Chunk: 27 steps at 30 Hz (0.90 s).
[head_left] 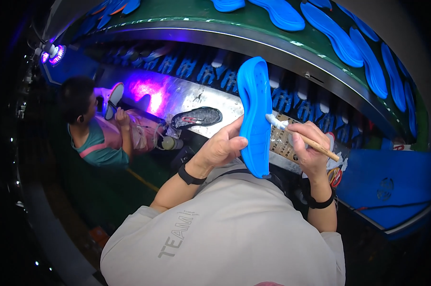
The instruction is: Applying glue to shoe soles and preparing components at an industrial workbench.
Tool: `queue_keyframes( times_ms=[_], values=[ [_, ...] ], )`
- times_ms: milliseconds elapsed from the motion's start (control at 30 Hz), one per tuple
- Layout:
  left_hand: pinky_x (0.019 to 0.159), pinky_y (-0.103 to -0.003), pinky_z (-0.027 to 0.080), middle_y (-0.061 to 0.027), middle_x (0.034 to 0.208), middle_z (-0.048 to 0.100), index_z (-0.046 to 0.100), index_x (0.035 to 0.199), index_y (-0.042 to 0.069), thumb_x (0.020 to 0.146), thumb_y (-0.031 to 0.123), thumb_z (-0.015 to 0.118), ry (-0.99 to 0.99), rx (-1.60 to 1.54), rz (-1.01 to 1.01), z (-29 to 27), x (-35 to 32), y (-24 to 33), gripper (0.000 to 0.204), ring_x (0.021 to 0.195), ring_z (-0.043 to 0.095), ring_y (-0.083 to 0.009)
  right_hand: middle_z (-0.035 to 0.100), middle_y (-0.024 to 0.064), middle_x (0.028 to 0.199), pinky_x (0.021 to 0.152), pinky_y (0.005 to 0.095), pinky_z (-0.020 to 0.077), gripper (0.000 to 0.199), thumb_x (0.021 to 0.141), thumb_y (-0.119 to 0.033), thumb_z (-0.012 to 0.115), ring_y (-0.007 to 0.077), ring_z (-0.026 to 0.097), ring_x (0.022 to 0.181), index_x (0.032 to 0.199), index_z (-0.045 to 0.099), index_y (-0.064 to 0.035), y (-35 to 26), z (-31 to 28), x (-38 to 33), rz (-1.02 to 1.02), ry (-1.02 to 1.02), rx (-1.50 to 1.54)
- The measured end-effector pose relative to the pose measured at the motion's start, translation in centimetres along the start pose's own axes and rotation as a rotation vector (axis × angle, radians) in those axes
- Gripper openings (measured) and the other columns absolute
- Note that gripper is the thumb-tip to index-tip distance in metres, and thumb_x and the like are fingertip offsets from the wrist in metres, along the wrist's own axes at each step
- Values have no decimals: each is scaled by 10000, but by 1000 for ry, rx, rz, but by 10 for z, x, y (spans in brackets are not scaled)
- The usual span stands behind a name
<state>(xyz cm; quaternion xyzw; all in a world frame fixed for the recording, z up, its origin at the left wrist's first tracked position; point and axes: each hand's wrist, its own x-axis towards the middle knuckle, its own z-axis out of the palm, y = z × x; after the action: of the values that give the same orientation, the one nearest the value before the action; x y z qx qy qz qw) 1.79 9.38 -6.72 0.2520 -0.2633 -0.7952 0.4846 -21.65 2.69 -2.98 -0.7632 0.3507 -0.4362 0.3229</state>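
Note:
A bright blue shoe sole is held upright in front of me by my left hand, its thumb lying across the sole's face and the fingers hidden behind. My right hand grips a wooden-handled brush. The brush's white-coated head touches or nearly touches the sole's right edge; I cannot tell which. Behind the sole, a dark shoe sole with a whitish coating lies on the metal work surface.
Several blue soles lie on the green conveyor overhead. Beneath it stands a row of blue-and-dark shoe parts. A co-worker sits at left under a purple lamp, holding a shoe. Brown printed cardboard and scissors lie near my right hand.

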Motion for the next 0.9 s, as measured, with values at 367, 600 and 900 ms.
queue_keyframes(
  times_ms=[367, 600, 900],
  values=[
    [1016, -447, 499, -203, 1349, 532, 302, 1480, -20, 798, 502, 771, 31, 111, 100, -1, 10, 6, 978, 1205, 597, -323, 667, 85, 756, 614, 297, 465, 121, 825, -42, 645, 170, 596, 657, 905, 725, 0, -7, -14, -5, 151, -46, 115],
    [1023, -452, 495, -192, 1354, 530, 314, 1471, -18, 757, 507, 808, 75, 191, 170, -3, 14, 8, 1015, 1214, 591, -327, 652, 89, 729, 573, 287, 435, 115, 797, -1, 642, 176, 565, 618, 885, 715, 12, -6, -12, -13, 1, -32, 108],
    [1038, -466, 483, -197, 1357, 522, 321, 1465, -17, 719, 473, 850, 61, 251, 212, -6, 17, 9, 1037, 1223, 582, -333, 653, 84, 713, 560, 293, 427, 119, 802, -16, 638, 172, 548, 593, 887, 715, 13, -11, -19, -19, 32, -84, 169]
  ],
)
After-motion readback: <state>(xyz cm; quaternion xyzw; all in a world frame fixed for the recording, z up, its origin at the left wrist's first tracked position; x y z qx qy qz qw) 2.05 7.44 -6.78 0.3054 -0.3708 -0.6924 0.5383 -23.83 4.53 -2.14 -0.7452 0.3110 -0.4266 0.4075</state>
